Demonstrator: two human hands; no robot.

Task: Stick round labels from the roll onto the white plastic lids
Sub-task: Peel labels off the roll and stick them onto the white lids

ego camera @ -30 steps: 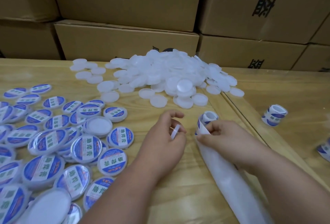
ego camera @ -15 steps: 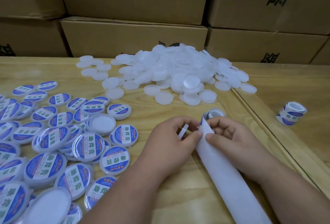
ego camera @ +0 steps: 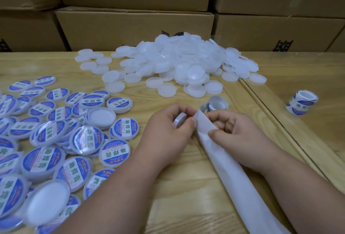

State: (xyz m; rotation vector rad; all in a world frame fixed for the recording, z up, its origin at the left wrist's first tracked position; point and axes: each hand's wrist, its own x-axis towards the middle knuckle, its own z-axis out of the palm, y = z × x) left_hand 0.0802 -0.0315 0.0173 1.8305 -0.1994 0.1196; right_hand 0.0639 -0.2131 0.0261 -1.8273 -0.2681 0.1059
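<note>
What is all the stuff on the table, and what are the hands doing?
Plain lids pile: too many to count, white, far middle of table.
Labelled lids: dozens, blue and white, left side.
Lid: one, white, in left grip.
Label roll: one, blue and white, just beyond the hands.
Backing strip: one, white, trailing toward the camera.
Spare roll: one, blue and white, right side.
Cardboard boxes: several, brown, stacked behind.
Table: one, light wood.
Left hand: holds the lid.
Right hand: pinches the strip.

Soft even light, faint shadows; wide-angle edge bending, slight blur throughout.
</note>
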